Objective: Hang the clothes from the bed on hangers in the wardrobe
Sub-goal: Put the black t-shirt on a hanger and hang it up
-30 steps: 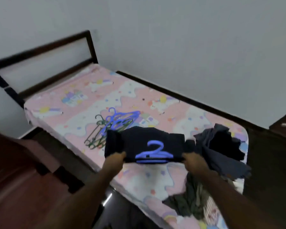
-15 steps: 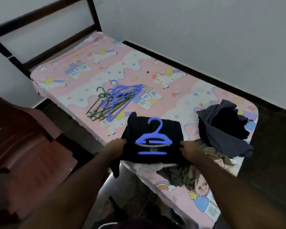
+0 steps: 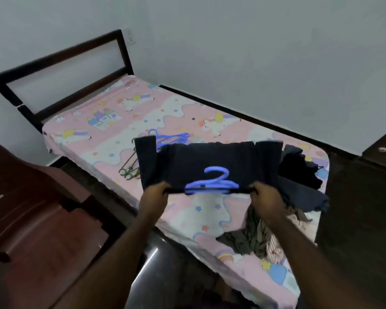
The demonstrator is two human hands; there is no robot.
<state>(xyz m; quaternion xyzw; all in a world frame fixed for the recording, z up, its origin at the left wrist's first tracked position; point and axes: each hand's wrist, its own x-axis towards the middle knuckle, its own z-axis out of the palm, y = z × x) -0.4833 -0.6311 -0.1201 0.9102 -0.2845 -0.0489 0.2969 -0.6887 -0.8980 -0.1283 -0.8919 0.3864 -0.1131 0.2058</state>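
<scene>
Both hands, left [image 3: 155,195] and right [image 3: 266,198], grip a dark cloth T-shirt [image 3: 210,162] threaded on a blue plastic hanger [image 3: 212,182] above the pink-sheeted bed [image 3: 187,210]; next, likely carrying it to the wardrobe.

I can read no writing, number, brand or sign anywhere in my view. The sheet [image 3: 232,134] on the bed carries printed drawings only (unicorns, castles, stars, moons), and I can make out no letters among them. The shirt [image 3: 210,159] held up over the bed is dark and motion-blurred, and I cannot make out any label on it.
</scene>
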